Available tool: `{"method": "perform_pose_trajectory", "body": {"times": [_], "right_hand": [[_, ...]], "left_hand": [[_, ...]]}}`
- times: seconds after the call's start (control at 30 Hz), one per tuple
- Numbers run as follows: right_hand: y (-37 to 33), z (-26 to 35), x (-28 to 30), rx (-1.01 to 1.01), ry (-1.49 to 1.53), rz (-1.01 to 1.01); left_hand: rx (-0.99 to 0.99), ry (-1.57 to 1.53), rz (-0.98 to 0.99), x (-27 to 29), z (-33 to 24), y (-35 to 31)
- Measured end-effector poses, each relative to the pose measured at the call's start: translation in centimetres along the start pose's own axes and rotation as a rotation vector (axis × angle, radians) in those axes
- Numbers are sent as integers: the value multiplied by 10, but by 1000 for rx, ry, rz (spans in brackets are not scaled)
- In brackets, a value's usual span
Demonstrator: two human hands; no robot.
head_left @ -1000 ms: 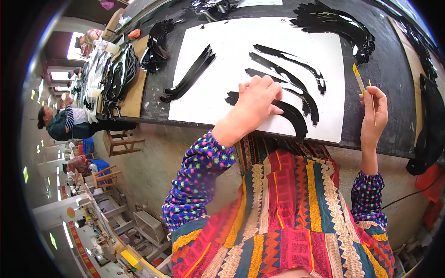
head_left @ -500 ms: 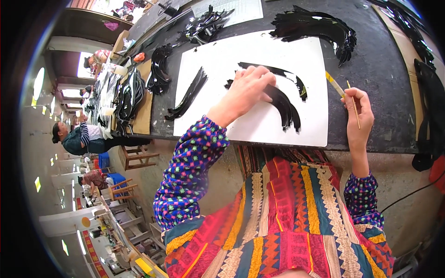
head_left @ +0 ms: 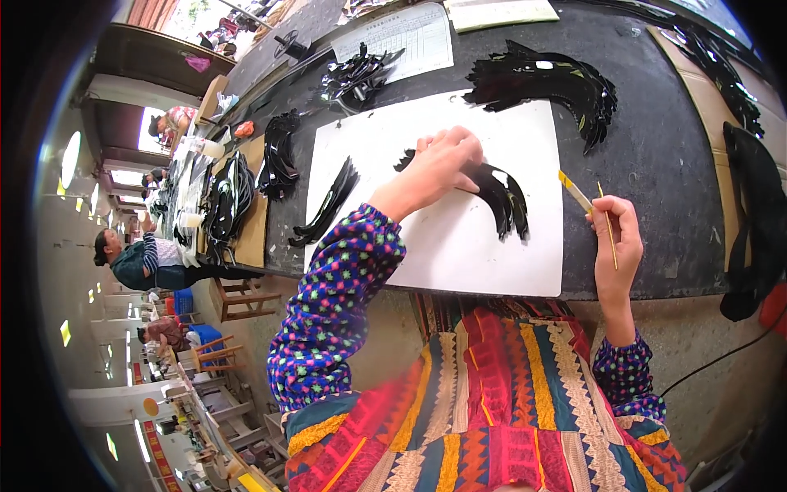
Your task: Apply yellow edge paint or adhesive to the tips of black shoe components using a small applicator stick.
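Note:
My left hand [head_left: 443,170] has its fingers closed over a fanned stack of glossy black curved strips [head_left: 502,197], which lies on a white board [head_left: 459,262]. Its fingertips are partly hidden. Beyond the board's right edge, my right hand [head_left: 616,238] is closed around a narrow, pale brush-like tool with a yellow end [head_left: 576,193] and a thin yellowish stick [head_left: 607,225]. A smaller bunch of black strips [head_left: 329,202] rests on the left part of the board.
A thick pile of black strips [head_left: 549,82] overlaps the board's back edge. More bundles [head_left: 279,156] lie left and a tangled heap [head_left: 354,78] behind, beside a printed sheet [head_left: 402,41]. Black pieces lie on cardboard [head_left: 697,98] at right. A person [head_left: 143,258] stands far left.
A black strip that lay apart behind the stack no longer shows separately. My left hand stays on the stack. My right hand keeps its tools, and the whole view has shifted somewhat.

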State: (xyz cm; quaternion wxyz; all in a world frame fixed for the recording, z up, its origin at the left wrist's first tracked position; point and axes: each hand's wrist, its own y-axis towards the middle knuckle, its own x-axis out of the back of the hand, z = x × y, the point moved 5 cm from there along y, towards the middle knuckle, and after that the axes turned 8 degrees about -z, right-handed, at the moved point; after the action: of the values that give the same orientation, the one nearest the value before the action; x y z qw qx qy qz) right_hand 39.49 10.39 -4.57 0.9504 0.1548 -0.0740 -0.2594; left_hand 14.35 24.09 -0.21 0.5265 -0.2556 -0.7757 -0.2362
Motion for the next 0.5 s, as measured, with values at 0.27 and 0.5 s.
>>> {"method": "perform_pose_trajectory", "body": {"times": [0.27,0.5], "right_hand": [[-3,4,0,-57,-16,6],[-4,5,-1,-80,42,-51]], "left_hand": [[34,37,273,-6,0,20],[-160,208,-223,40,-17,104]]}}
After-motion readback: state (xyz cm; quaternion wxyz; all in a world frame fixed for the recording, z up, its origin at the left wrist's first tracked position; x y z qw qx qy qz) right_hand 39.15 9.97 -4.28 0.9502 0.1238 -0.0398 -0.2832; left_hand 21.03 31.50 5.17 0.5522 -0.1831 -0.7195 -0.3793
